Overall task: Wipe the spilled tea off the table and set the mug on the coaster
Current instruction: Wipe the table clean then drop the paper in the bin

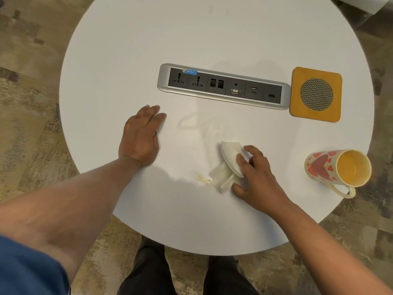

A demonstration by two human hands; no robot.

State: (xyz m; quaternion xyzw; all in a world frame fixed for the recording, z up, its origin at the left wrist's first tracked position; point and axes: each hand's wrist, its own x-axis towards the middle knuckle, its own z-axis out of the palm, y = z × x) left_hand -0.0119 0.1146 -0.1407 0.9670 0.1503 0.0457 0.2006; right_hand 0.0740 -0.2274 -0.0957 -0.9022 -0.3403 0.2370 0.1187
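Observation:
A round white table (pixel 212 39) carries a faint smear of tea (pixel 204 126) near its middle and a small yellow streak of tea (pixel 203 178) close to the front. My right hand (pixel 255 175) grips a crumpled white tissue (pixel 227 165) and holds it down on the table beside that streak. My left hand (pixel 141 135) rests flat on the table, fingers straight, to the left of the smear. A mug (pixel 338 169) with red hearts and a yellow inside lies tipped on its side at the right. The orange square coaster (pixel 316 94) with a mesh centre lies behind it.
A silver socket panel (pixel 223 85) with power and data ports is set into the table's middle, just left of the coaster. Patterned carpet surrounds the table. My legs show below the near edge.

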